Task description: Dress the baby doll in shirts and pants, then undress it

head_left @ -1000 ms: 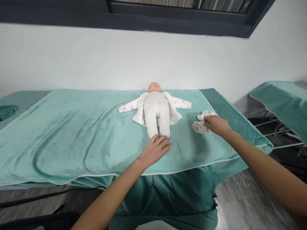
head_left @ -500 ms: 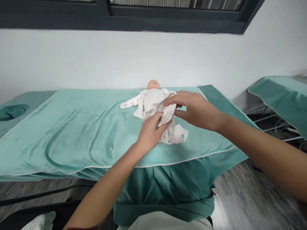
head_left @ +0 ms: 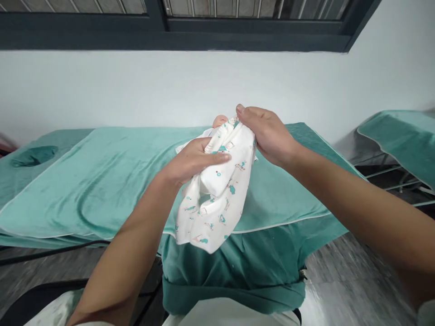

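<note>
A white baby garment (head_left: 226, 203) with small teal and pink prints hangs bunched between my hands, raised above the near side of the bed. My left hand (head_left: 195, 160) is closed on its left side, the thumb lying across the cloth. At the upper right edge, my right hand (head_left: 267, 133) pinches the fabric between thumb and fingers. Behind the cloth lies a baby doll (head_left: 220, 120); its head and a bit of white clothing show, and most of its body is hidden.
Light teal sheets (head_left: 118, 181) cover the bed, which stands against a white wall (head_left: 170, 90). A crumpled dark green cloth (head_left: 34, 156) lies at the far left. Another covered bed (head_left: 404, 140) with a metal frame stands at the right. A dark window frame (head_left: 254, 34) is above.
Both hands have lifted from the doll toward me with the patterned garment, which now hangs in front of the doll. The right hand has risen, and the camera view has shifted slightly.
</note>
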The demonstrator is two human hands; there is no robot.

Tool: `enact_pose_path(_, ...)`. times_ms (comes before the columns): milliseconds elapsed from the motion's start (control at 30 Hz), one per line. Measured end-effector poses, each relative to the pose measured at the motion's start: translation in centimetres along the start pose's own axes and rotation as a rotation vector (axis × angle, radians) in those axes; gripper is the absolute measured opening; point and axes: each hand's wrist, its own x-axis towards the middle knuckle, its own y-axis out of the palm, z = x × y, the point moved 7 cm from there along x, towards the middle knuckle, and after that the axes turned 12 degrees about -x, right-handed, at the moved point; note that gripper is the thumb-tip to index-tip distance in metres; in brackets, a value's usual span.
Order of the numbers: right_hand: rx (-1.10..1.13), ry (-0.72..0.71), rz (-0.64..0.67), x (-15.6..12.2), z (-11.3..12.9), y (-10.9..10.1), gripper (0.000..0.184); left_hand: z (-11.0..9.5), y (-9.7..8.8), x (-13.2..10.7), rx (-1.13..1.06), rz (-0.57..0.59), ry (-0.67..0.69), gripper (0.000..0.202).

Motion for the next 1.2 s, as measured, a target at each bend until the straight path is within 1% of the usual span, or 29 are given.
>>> enact_pose_path(33,0.02,0.01,0.049,0.0,-0.6,0.5,0.051,0.1,-0.4,0.2,-0.031,-0.038,0.033,0.037)
enact_pose_path(67,0.023,0.016,0.13,-0.2,-1.2,1.2,0.05,0.2,-0.8,0.4,-0.068,-0.087,0.082,0.037)
enact_pose_path(133,-0.023,0.038,0.357,-0.9,-2.4,2.8,0.044,0.8,-1.5,0.6,-0.128,-0.16,0.149,0.035)
enact_pose_path(167,-0.063,0.058,0.465,-1.3,-3.0,3.5,0.042,1.4,-1.6,0.7,-0.153,-0.176,0.153,0.035)
enact_pose_path(200,-0.101,0.082,0.535,-1.7,-3.8,4.0,0.04,2.1,-1.6,0.8,-0.18,-0.184,0.14,0.035)
enact_pose_path(233,-0.124,0.105,0.556,-1.8,-4.5,4.2,0.039,2.8,-1.5,0.9,-0.211,-0.187,0.119,0.035)
enact_pose_path(267,-0.122,0.124,0.527,-1.7,-5.1,4.1,0.037,3.6,-1.3,0.9,-0.245,-0.186,0.092,0.038)
enact_pose_path(300,-0.094,0.137,0.458,-1.3,-5.7,3.8,0.037,4.4,-1.1,1.0,-0.278,-0.179,0.06,0.041)
enact_pose_path(367,0.011,0.154,0.273,-0.5,-6.8,3.0,0.039,5.8,-0.4,0.9,-0.317,-0.144,-0.023,0.046)
enact_pose_path(433,0.14,0.183,0.125,0.1,-7.9,2.3,0.043,7.0,0.3,0.7,-0.303,-0.065,-0.144,0.047)
enact_pose_path(500,0.256,0.218,0.052,0.4,-8.8,1.9,0.047,7.8,0.7,0.5,-0.264,0.012,-0.242,0.047)
enact_pose_path(533,0.302,0.235,0.05,0.3,-9.2,1.8,0.048,7.9,0.6,0.5,-0.254,0.028,-0.258,0.046)
enact_pose_path(567,0.334,0.251,0.064,0.2,-9.4,1.8,0.05,7.9,0.2,0.6,-0.256,0.022,-0.246,0.044)
enact_pose_path(633,0.343,0.285,0.137,-0.4,-9.8,2.0,0.052,7.3,-0.9,1.1,-0.289,-0.046,-0.151,0.04)
enact_pose_path(667,0.326,0.301,0.199,-0.9,-9.9,2.3,0.052,7.0,-1.5,1.4,-0.31,-0.084,-0.097,0.04)
enact_pose_path(733,0.265,0.334,0.382,-2.0,-10.1,3.4,0.05,6.8,-2.1,1.9,-0.346,-0.122,-0.037,0.041)
enact_pose_path(767,0.231,0.348,0.472,-2.5,-10.2,4.1,0.047,6.9,-2.2,2.1,-0.359,-0.126,-0.036,0.042)
enact_pose_path(800,0.202,0.359,0.534,-2.9,-10.4,4.5,0.044,7.1,-2.2,2.2,-0.37,-0.128,-0.049,0.043)
enact_pose_path(833,0.187,0.365,0.546,-3.0,-10.6,4.8,0.042,7.5,-2.2,2.2,-0.379,-0.136,-0.066,0.044)
enact_pose_path(867,0.193,0.364,0.508,-2.8,-10.8,4.7,0.04,7.8,-2.3,2.1,-0.385,-0.151,-0.078,0.045)
enact_pose_path(933,0.261,0.348,0.352,-1.8,-11.2,4.1,0.037,8.5,-2.6,1.8,-0.378,-0.163,-0.098,0.048)
enact_pose_path(967,0.309,0.338,0.272,-1.3,-11.5,3.7,0.036,8.8,-2.7,1.5,-0.364,-0.141,-0.12,0.049)
enact_pose_path(1033,0.402,0.334,0.159,-0.4,-12.0,3.2,0.033,9.5,-2.4,1.0,-0.32,-0.051,-0.19,0.051)
enact_pose_path(1100,0.48,0.355,0.104,0.1,-12.4,3.0,0.03,9.6,-2.3,0.8,-0.289,0.01,-0.226,0.053)
enact_pose_path(1133,0.514,0.364,0.096,0.2,-12.4,3.1,0.029,9.4,-2.4,0.8,-0.289,0.004,-0.21,0.054)
enact_pose_path(1200,0.552,0.369,0.127,0.0,-12.2,3.6,0.029,8.7,-2.8,1.1,-0.307,-0.062,-0.13,0.056)
